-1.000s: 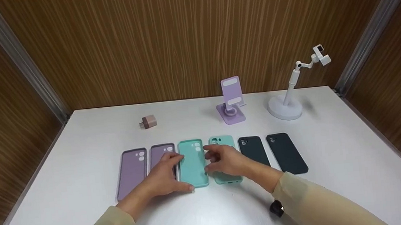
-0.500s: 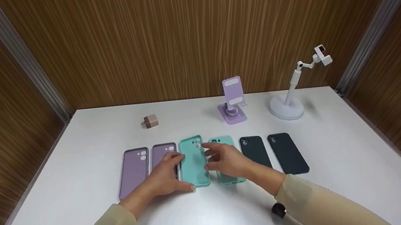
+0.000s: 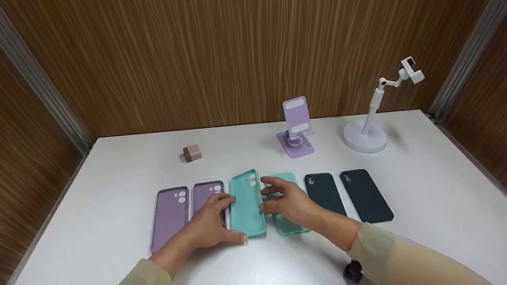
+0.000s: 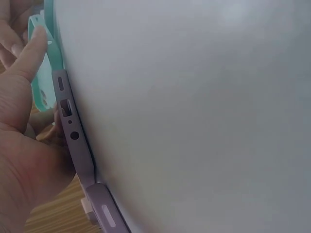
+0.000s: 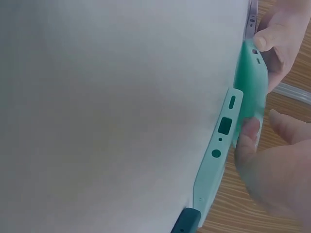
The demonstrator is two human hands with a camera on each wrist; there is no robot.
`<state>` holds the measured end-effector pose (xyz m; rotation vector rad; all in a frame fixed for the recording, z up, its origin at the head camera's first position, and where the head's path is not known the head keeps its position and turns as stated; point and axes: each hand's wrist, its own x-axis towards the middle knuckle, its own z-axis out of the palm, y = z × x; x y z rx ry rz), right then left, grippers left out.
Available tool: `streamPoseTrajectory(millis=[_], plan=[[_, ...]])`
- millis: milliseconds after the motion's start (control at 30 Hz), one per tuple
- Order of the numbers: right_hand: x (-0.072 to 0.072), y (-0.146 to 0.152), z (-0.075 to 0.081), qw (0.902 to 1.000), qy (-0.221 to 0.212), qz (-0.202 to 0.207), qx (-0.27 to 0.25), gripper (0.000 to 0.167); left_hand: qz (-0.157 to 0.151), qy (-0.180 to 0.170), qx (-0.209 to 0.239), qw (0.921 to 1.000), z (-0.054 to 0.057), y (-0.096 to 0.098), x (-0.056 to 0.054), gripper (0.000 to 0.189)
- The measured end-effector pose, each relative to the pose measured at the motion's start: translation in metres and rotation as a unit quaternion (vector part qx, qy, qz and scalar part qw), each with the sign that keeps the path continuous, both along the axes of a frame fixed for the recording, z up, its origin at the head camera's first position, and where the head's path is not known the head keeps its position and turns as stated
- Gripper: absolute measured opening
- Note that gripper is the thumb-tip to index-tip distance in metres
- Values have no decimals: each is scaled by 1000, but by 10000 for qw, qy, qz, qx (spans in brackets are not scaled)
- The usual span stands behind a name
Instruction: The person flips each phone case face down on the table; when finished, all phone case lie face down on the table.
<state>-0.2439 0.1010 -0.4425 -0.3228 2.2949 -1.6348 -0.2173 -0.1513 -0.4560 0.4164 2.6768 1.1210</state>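
A mint-green phone case (image 3: pixel 245 206), hollow side up, is tilted with its right edge raised off the white table. My left hand (image 3: pixel 210 221) holds its near-left corner, fingers at the left side and thumb (image 4: pixel 35 51) at the bottom edge. At the raised right edge, my right hand (image 3: pixel 289 202) pinches the case; its thumb (image 5: pixel 249 133) shows against the green underside (image 5: pixel 250 80) in the right wrist view. A second mint phone case (image 3: pixel 292 226) lies face down, partly hidden below the right hand.
Two purple phone cases (image 3: pixel 170 218) lie hollow side up at left, the nearer partly behind my left hand. Two dark phone cases (image 3: pixel 366 196) lie back up at right. Behind stand a pink charger plug (image 3: pixel 192 153), a purple phone stand (image 3: pixel 297 115) and a white stand (image 3: pixel 364 137).
The mint case lay flat a second ago; its right edge has risen, tilting it leftward. My right hand has lifted slightly with that edge, while the left hand has stayed at its corner.
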Motion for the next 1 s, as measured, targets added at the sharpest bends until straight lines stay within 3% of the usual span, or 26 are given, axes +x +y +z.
streamPoseTrajectory(millis=[200,367,500,600,800,1000], plan=[[-3,0,-1,9995,-57,13,306,73,-96,-63,99,9999,4,2,-3,106],[-5,-1,-3,9995,-133,24,302,74,22,-246,-5,9997,17,0,-3,99],[-5,-1,-4,9994,-225,45,248,74,275,-108,-126,9995,31,4,0,95],[-5,0,-4,9995,-255,65,188,75,249,88,-46,9996,37,12,3,95],[-5,1,-4,9996,-221,182,-65,75,-94,240,238,9994,30,29,8,97],[-6,2,-5,9995,-246,161,-126,75,-31,172,325,9993,22,39,8,98]])
